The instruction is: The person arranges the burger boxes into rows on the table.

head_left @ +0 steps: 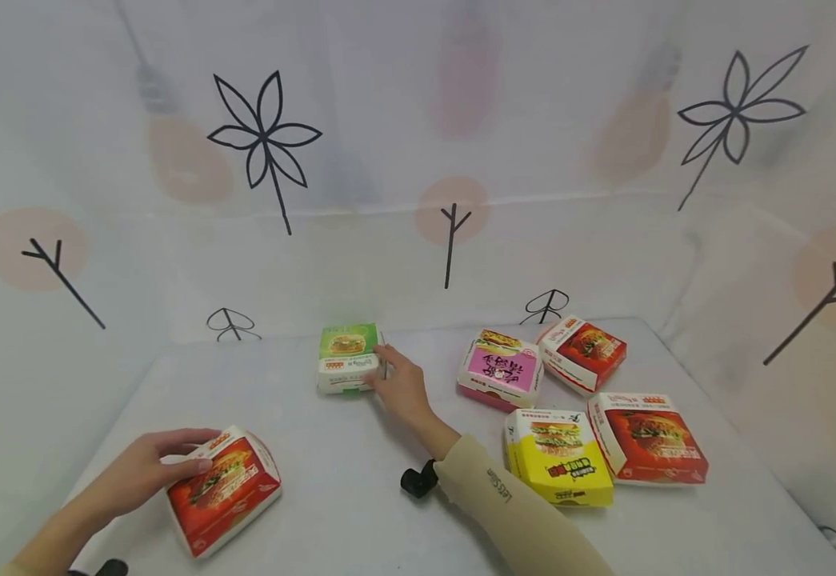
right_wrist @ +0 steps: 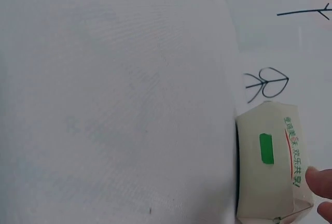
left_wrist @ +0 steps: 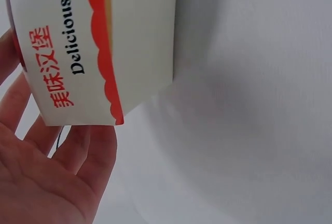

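At the left front of the table, my left hand (head_left: 140, 472) grips a red and white burger box (head_left: 226, 488), its thumb on the printed top and its fingers at the far edge. The left wrist view has the fingers of this hand (left_wrist: 57, 167) against the end of the white box side (left_wrist: 140, 42). By the back edge lies a green and white box (head_left: 349, 360); my right hand (head_left: 406, 392) touches its right side with fingers apart. In the right wrist view, fingertips (right_wrist: 320, 182) meet the edge of that box (right_wrist: 264, 182).
Several boxes lie on the right: a pink one (head_left: 500, 370), a small red one (head_left: 583, 352), a yellow one (head_left: 560, 460) and a larger red one (head_left: 648, 440). A white cloth (head_left: 389, 264) with drawn plants hangs behind and beside the white table (head_left: 331, 496).
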{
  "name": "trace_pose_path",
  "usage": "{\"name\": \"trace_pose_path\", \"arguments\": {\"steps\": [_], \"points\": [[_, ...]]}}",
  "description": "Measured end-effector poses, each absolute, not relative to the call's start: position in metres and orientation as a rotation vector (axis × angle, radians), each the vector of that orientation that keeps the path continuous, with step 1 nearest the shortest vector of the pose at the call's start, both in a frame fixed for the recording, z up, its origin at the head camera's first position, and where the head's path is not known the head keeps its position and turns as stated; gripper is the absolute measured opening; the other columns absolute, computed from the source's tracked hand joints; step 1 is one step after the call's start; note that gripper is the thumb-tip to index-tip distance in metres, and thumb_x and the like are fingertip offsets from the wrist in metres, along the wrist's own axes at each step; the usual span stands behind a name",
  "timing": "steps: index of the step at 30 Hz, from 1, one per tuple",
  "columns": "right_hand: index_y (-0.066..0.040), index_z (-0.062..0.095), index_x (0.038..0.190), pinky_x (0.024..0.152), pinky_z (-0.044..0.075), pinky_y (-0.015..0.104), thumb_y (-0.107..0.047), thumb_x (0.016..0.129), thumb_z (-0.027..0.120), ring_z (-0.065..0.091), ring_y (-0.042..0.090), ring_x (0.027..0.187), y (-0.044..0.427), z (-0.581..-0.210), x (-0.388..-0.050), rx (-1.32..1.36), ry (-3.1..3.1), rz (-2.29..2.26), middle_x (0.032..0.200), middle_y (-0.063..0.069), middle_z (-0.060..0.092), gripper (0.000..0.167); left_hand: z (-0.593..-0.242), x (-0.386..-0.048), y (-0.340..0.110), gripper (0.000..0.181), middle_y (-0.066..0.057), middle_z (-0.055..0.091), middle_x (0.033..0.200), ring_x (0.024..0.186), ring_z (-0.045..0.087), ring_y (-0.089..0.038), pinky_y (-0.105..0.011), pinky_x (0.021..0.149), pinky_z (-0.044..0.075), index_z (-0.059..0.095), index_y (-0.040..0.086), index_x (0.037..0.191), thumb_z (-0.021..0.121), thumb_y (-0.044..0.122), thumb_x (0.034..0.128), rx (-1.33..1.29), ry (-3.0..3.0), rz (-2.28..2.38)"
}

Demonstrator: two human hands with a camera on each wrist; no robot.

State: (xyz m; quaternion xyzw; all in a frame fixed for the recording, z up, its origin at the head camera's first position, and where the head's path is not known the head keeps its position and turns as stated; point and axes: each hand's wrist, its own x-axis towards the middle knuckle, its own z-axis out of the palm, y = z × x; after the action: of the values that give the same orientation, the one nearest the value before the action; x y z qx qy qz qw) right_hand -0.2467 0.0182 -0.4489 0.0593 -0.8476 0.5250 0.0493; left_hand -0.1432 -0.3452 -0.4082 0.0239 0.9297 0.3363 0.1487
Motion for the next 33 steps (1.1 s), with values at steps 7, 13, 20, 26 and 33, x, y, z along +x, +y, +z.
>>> {"name": "trace_pose_path", "arguments": {"steps": [7, 13, 20, 26, 33], "points": [[-0.012, 0.058, 0.140, 0.112, 0.035, 0.048, -0.015, 0.089, 0.076, 0.041, 0.031, 0.139, 0.022, -0.444, -0.241, 0.184, -2.559, 1.594, 0.149, 0.013, 0.048, 0.054, -0.416, -0.148, -0.325, 0.063, -0.021, 0.060, 0.132, 0.119, 0.055, -0.043, -0.049, 0.082, 0.057, 0.060, 0.007, 0.137, 0.074, 0.045, 0.0878, 0.053, 2.713, 0.995], [-0.013, 0.057, 0.141, 0.108, 0.041, 0.047, -0.019, 0.090, 0.076, 0.042, 0.029, 0.139, 0.025, -0.442, -0.237, 0.184, -2.559, 1.592, 0.149, 0.011, 0.048, 0.055, -0.416, -0.153, -0.301, 0.062, -0.020, 0.060, 0.132, 0.119, 0.054, -0.042, -0.049, 0.082, 0.057, 0.062, 0.009, 0.136, 0.075, 0.045, 0.0871, 0.084, 2.714, 1.020], [-0.014, 0.057, 0.141, 0.104, 0.045, 0.045, -0.020, 0.091, 0.074, 0.043, 0.028, 0.138, 0.028, -0.440, -0.230, 0.218, -2.564, 1.601, 0.150, 0.010, 0.048, 0.054, -0.420, -0.163, -0.276, 0.060, -0.016, 0.061, 0.132, 0.120, 0.054, -0.039, -0.047, 0.084, 0.056, 0.065, 0.014, 0.133, 0.076, 0.047, 0.0848, 0.103, 2.708, 1.052], [-0.015, 0.056, 0.142, 0.104, 0.045, 0.046, -0.021, 0.092, 0.073, 0.043, 0.027, 0.138, 0.033, -0.438, -0.222, 0.247, -2.566, 1.610, 0.150, 0.009, 0.047, 0.054, -0.422, -0.169, -0.258, 0.056, -0.013, 0.062, 0.131, 0.119, 0.055, -0.037, -0.047, 0.085, 0.055, 0.065, 0.016, 0.132, 0.076, 0.046, 0.0855, 0.140, 2.709, 1.072], [-0.016, 0.057, 0.142, 0.105, 0.044, 0.046, -0.022, 0.092, 0.073, 0.042, 0.026, 0.139, 0.038, -0.434, -0.213, 0.255, -2.567, 1.653, 0.151, 0.008, 0.047, 0.053, -0.423, -0.175, -0.239, 0.054, -0.011, 0.063, 0.130, 0.118, 0.056, -0.034, -0.047, 0.085, 0.056, 0.067, 0.018, 0.130, 0.077, 0.046, 0.0849, 0.164, 2.716, 1.093]]}}
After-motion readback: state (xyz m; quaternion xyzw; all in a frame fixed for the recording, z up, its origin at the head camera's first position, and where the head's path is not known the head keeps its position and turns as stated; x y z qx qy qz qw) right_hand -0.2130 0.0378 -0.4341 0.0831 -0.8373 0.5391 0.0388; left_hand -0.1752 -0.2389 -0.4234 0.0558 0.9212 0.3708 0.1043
